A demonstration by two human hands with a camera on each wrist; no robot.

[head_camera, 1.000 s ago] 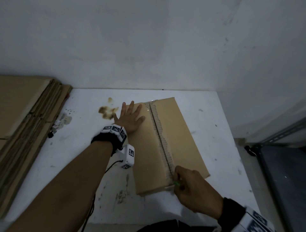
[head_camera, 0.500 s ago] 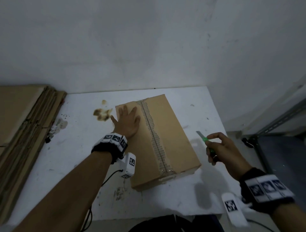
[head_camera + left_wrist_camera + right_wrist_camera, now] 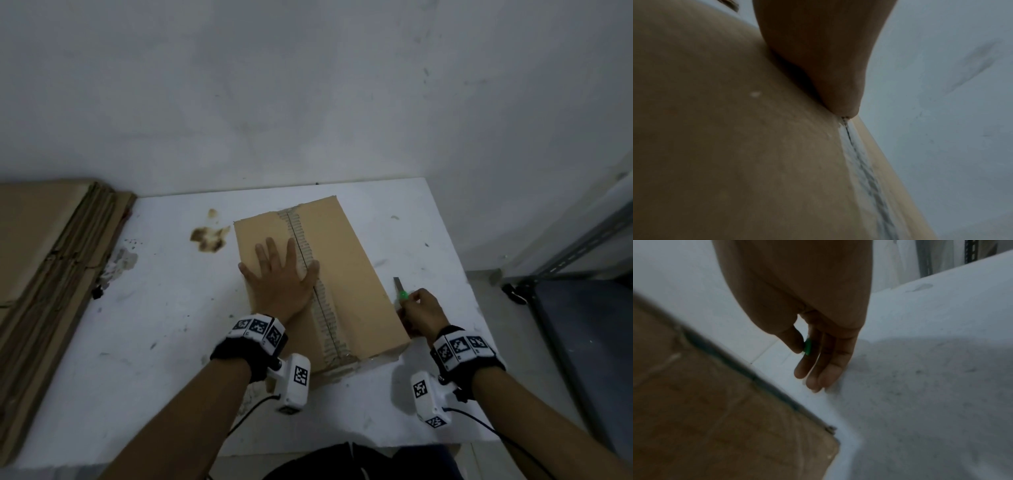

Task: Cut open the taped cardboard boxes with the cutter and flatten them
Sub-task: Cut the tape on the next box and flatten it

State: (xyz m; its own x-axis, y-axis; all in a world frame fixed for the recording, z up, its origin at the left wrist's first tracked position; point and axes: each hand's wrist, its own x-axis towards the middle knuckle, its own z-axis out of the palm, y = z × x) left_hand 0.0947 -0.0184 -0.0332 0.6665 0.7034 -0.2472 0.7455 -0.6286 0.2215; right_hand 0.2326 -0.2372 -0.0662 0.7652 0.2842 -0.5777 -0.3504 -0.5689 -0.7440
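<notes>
A brown cardboard box [image 3: 346, 274] lies on the white table [image 3: 171, 329], with a slit, torn tape seam [image 3: 322, 305] along its top. My left hand [image 3: 281, 274] presses flat on the box's left half, fingers spread, thumb at the seam [image 3: 846, 129]. Beside the box's right edge my right hand [image 3: 419, 308] holds the green cutter [image 3: 401, 291], blade out and pointing away from me. In the right wrist view the thumb pinches the green cutter [image 3: 807, 347] against the fingers, close to the box side [image 3: 715, 402].
A stack of flattened cardboard [image 3: 44, 274] lies on the table's left end. A brown stain [image 3: 209, 236] marks the table left of the box. A metal shelf frame [image 3: 579, 246] stands to the right, off the table. A white wall rises behind.
The right hand lifted the cutter from the seam's near end, swung out to the right, then came down beside the box's right edge. The left hand slid nearer along the box top.
</notes>
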